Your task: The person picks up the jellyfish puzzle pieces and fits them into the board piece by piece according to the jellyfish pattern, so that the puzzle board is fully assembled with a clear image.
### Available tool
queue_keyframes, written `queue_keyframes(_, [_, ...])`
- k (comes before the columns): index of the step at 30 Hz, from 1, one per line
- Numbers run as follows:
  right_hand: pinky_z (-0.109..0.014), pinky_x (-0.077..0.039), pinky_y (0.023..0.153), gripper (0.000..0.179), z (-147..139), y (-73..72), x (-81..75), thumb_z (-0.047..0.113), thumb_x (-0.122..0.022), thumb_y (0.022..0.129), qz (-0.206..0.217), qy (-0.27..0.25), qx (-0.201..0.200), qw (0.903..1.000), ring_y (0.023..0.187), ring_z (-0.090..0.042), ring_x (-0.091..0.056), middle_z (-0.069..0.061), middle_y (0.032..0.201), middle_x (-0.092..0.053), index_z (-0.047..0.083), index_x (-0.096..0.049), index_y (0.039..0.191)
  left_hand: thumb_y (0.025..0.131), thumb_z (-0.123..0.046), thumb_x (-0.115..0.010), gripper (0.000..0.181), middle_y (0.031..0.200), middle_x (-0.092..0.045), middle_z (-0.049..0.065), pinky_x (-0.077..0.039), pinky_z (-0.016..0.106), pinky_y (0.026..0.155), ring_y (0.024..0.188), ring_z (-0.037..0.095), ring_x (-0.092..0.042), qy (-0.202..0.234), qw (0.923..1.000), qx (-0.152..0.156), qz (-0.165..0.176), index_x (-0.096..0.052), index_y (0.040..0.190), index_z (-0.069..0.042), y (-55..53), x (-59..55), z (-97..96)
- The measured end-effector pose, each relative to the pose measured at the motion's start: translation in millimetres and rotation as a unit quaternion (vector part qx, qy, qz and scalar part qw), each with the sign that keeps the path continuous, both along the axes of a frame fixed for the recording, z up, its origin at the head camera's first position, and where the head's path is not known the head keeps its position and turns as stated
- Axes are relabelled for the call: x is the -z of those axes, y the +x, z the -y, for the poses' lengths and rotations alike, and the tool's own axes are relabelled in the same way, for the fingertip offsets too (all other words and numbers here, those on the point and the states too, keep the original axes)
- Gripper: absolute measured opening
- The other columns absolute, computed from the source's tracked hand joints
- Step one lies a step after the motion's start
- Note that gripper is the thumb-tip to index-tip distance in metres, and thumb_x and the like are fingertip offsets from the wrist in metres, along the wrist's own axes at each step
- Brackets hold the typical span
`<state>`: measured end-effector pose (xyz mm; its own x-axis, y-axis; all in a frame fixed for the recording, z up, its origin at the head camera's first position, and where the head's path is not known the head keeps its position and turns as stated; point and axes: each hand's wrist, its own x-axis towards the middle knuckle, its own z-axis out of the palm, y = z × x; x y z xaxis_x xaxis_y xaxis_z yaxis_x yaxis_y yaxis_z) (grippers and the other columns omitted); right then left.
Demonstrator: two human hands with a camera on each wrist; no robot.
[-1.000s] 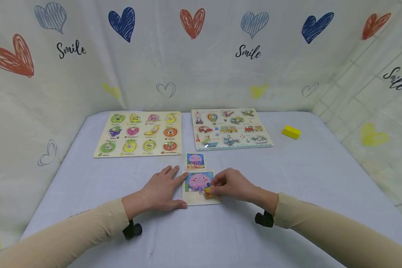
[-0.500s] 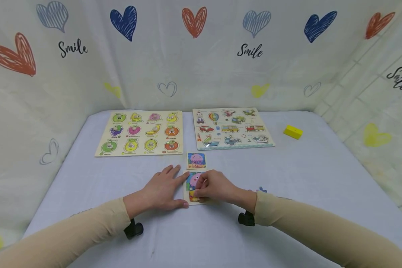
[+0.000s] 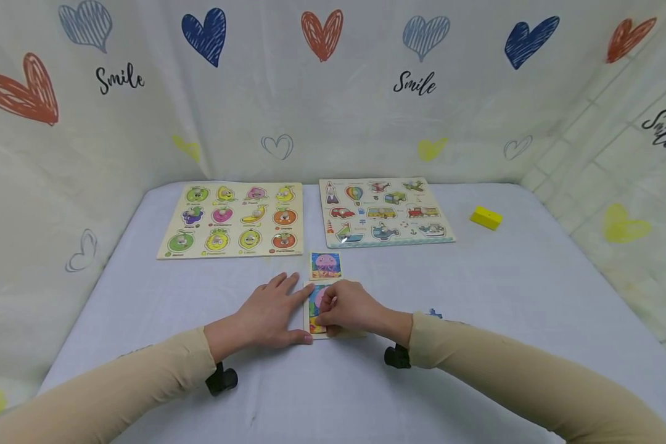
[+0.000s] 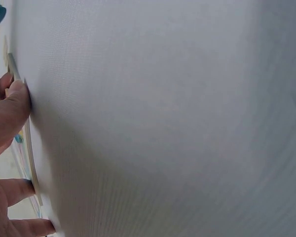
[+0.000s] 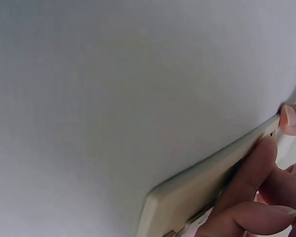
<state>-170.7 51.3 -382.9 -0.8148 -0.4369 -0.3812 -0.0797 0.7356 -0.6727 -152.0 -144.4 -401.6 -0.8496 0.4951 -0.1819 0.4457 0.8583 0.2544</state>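
A small wooden jigsaw tray lies in the middle of the table, with a pink jellyfish picture in it. My left hand is flat at its left side, fingers spread, with the forefinger and thumb at the edge. Over the tray's right part, my right hand pinches a yellow-orange puzzle piece at the lower left of the picture. Its curled fingers hide much of the picture. In the right wrist view those fingers bend low over the tray. Just beyond the tray lies a matching jellyfish card.
A fruit puzzle board lies at the back left, a vehicle puzzle board at the back centre. A yellow block sits at the back right. Behind the right sleeve, a blue puzzle piece is partly hidden.
My right hand has moved left across the tray with the yellow-orange puzzle piece, from the picture's lower right to its lower left. The left hand has stayed at the tray's edge.
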Motion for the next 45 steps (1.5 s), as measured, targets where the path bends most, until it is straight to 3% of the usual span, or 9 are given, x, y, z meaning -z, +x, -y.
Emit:
queue_keyframes(5, [-0.018, -0.045, 0.054, 0.019, 1.3, -2.8, -0.2, 0.018, -0.081, 0.089, 0.001, 0.023, -0.005, 0.9997, 0.057, -0.009, -0.065, -0.001, 0.066, -0.068, 0.009, -0.067, 0.079, 0.082, -0.061, -0.076, 0.092, 0.162, -0.037, 0.021, -0.040, 0.063, 0.114, 0.149, 0.046, -0.034, 0.000, 1.0000, -0.001, 0.002, -0.044, 0.156, -0.018, -0.1, 0.0, -0.3])
queue_keyframes(12, [-0.020, -0.040, 0.050, 0.025, 0.8, -1.6, 2.8, 0.018, -0.081, 0.088, -0.030, 0.034, -0.016, 0.9988, 0.053, -0.010, -0.058, -0.001, 0.059, -0.062, 0.009, -0.063, 0.074, 0.082, -0.061, -0.077, 0.092, 0.163, -0.037, 0.021, -0.040, 0.063, 0.114, 0.149, 0.046, -0.033, 0.003, 1.0000, -0.001, 0.002, -0.044, 0.156, -0.018, 0.7, -0.2, -1.0])
queue_keyframes(20, [-0.018, -0.047, 0.052, 0.024, 0.5, -3.8, 1.9, 0.017, -0.074, 0.095, -0.003, 0.025, -0.007, 0.9997, 0.054, -0.011, -0.063, -0.002, 0.061, -0.066, 0.008, -0.064, 0.075, 0.082, -0.061, -0.076, 0.092, 0.163, -0.036, 0.020, -0.040, 0.063, 0.114, 0.150, 0.046, -0.033, -0.001, 1.0000, 0.002, -0.002, -0.043, 0.157, -0.018, 0.0, -0.4, -1.8])
queue_keyframes(29, [-0.017, -0.049, 0.052, 0.023, 3.3, -10.0, 1.5, 0.021, -0.076, 0.094, 0.014, 0.046, 0.003, 0.9989, 0.053, -0.012, -0.064, -0.004, 0.064, -0.067, 0.009, -0.064, 0.079, 0.082, -0.061, -0.076, 0.092, 0.162, -0.037, 0.021, -0.040, 0.062, 0.114, 0.149, 0.047, -0.034, -0.005, 1.0000, 0.003, -0.005, -0.044, 0.157, -0.018, -0.2, -1.6, -1.2])
queue_keyframes(45, [-0.015, -0.045, 0.048, 0.024, 8.6, -10.9, 2.2, 0.022, -0.075, 0.095, 0.002, 0.075, 0.009, 0.9971, 0.050, -0.012, -0.062, -0.004, 0.064, -0.065, 0.008, -0.062, 0.080, 0.082, -0.059, -0.077, 0.092, 0.163, -0.036, 0.022, -0.040, 0.064, 0.114, 0.150, 0.047, -0.032, 0.000, 1.0000, -0.001, 0.003, -0.043, 0.157, -0.017, 0.5, -0.4, 0.0])
